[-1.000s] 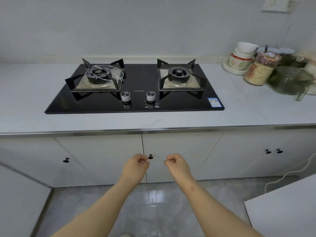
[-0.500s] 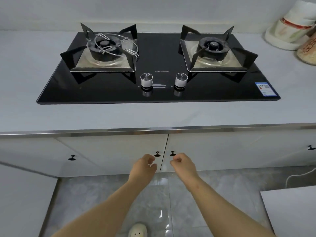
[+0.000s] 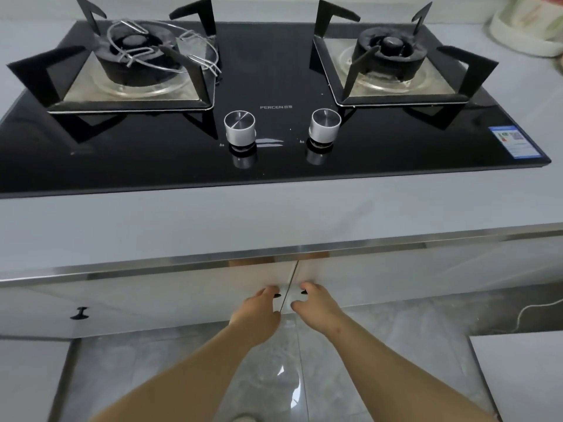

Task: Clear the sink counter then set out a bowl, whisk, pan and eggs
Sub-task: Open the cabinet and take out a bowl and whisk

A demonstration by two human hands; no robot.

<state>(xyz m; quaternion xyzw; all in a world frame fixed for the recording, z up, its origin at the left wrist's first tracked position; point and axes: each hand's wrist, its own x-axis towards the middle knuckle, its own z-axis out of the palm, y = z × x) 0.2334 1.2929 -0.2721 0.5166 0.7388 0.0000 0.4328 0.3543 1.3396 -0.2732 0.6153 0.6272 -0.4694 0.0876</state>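
Bowl, whisk, pan and eggs are not showing anywhere in view; judging by the reach, they are probably sitting behind the two cabinet doors under the hob, though nothing confirms that. Each grip is closing on a small black door knob: the left hand is pinching the left knob and the right hand is pinching the right knob, fingertips curled round them, just either side of the seam between the doors. Both doors are lying flush and shut. These knobs are tiny, hard and smooth, so they are offering little purchase and a fingertip pinch is the sensible hold; the glossy panels should be swinging light and stiff. Above the knobs, the steel-edged surface is carrying a black glass hob, with a wire ring resting on its left burner. Left of the hands, another knob is marking a neighbouring door. If a pan is inside, it will likely be heavy and best taken by its handle; eggs are fragile and want a cradling hold.
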